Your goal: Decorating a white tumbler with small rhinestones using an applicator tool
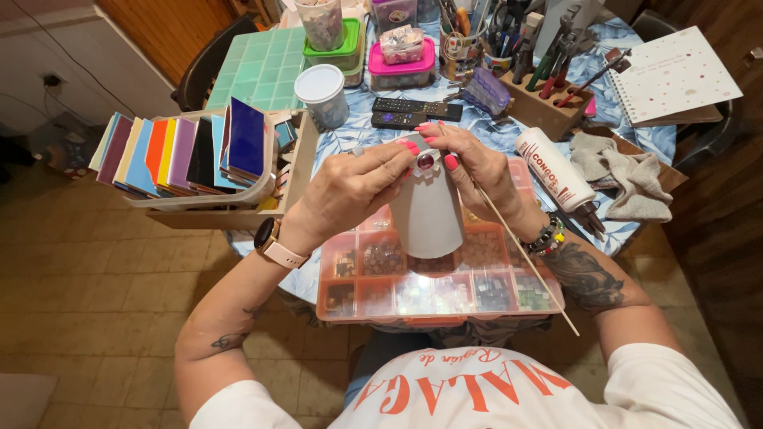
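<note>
- The left hand [350, 187] was curled closed around the upper part of a grey cone-shaped piece [427, 214], its fingers wrapped over the top from the left side.
- The right hand [477, 163] met it from the other side, its fingertips [451, 162] pinched at the top of the cone, right by a small dark red round piece [427, 162] set near the tip.
- That same hand also had a thin wooden stick [528, 266] tucked in its grip; the stick ran down and to the right, past the wrist.
- The cone was held upright above an orange compartment box [397, 311] filled with small mosaic tiles sorted by colour.
- The box sat at the near edge of a table with a blue-and-white leaf-patterned cloth [636, 139].
- To the left stood a rack of coloured tiles [191, 151] set on edge, blue, orange, yellow and purple among them.
- Just beyond the hands lay 2 black remote controls [413, 111], and beside them a white-lidded jar [322, 94].
- To the right lay a white glue tube [556, 168] on its side, near a crumpled grey cloth [628, 171].
- Further back were a wooden tool holder [548, 107] with pliers, a pink-lidded tub [401, 73] and a spiral notebook [675, 75].
</note>
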